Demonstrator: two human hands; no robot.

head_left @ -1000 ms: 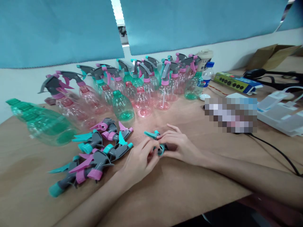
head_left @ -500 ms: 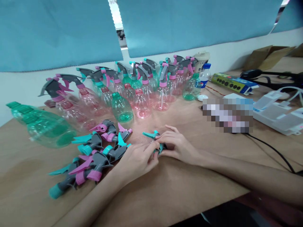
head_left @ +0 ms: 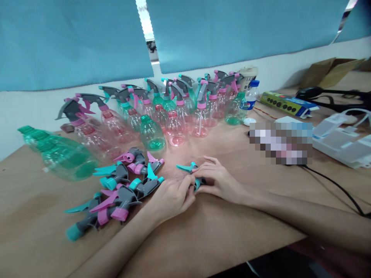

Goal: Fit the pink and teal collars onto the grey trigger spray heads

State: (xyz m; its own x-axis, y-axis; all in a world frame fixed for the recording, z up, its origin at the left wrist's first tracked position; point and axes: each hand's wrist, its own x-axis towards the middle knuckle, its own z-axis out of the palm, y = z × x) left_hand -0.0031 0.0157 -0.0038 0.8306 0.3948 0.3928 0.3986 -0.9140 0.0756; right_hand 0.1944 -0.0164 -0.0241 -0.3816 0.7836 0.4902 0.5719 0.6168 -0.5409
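At the near middle of the counter [head_left: 232,231], the right hand [head_left: 220,180] holds a teal-and-grey spray head [head_left: 188,168], probably for keeping it steady while the left hand [head_left: 173,196] pinches its collar [head_left: 197,183], with loose spray heads [head_left: 125,199] just left, seemingly for easy reach.

Glossy plastic bottles [head_left: 152,136], smooth plastic spray heads [head_left: 127,198], wood-look tabletop [head_left: 220,231]

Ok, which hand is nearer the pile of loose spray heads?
Left. Left hand is just right of the pile; right hand is farther right, beyond the left.
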